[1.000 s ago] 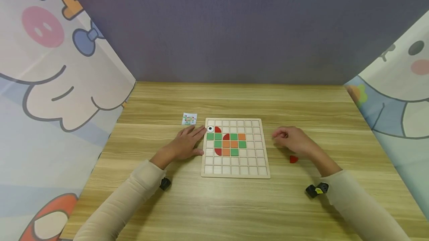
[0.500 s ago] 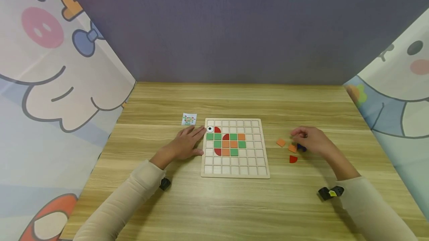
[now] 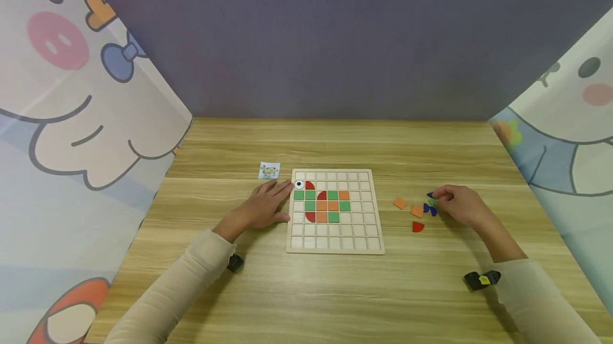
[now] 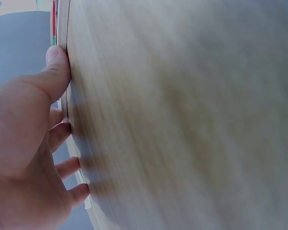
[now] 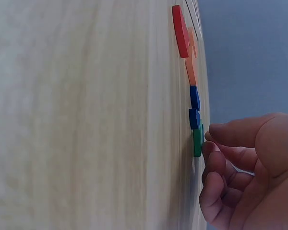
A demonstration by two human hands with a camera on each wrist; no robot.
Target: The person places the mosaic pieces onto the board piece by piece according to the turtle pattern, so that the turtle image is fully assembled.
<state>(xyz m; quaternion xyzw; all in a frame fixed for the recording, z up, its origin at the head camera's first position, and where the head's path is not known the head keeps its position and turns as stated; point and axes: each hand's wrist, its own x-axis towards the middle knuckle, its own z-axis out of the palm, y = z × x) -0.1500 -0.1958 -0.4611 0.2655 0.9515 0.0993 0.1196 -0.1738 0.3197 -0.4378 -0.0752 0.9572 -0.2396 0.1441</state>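
Observation:
My left hand (image 3: 262, 207) lies flat beside the wooden grid board (image 3: 358, 230), its fingertips and thumb along the left edge. Set into the board are green, orange and red tiles and a round eye tile (image 3: 299, 184). My right hand (image 3: 460, 203), fingers curled and thumb near the index finger, is at the loose tiles on the right. At its fingertips lie a green tile (image 5: 197, 143) and a blue piece (image 3: 430, 194); I cannot tell whether it pinches one. Nearby are more blue pieces (image 3: 433, 211), an orange tile (image 3: 417, 211) and a red quarter-round tile (image 3: 418, 226).
A small picture card (image 3: 270, 170) lies behind the left hand, off the board's upper left corner. Another orange tile (image 3: 399, 203) sits between the board and the right-hand pieces. A grey panel (image 3: 335, 41) stands along the table's back edge.
My right hand has moved right, away from the board; loose orange, blue and green tiles have come into view where it was. My left hand stays at the board's edge.

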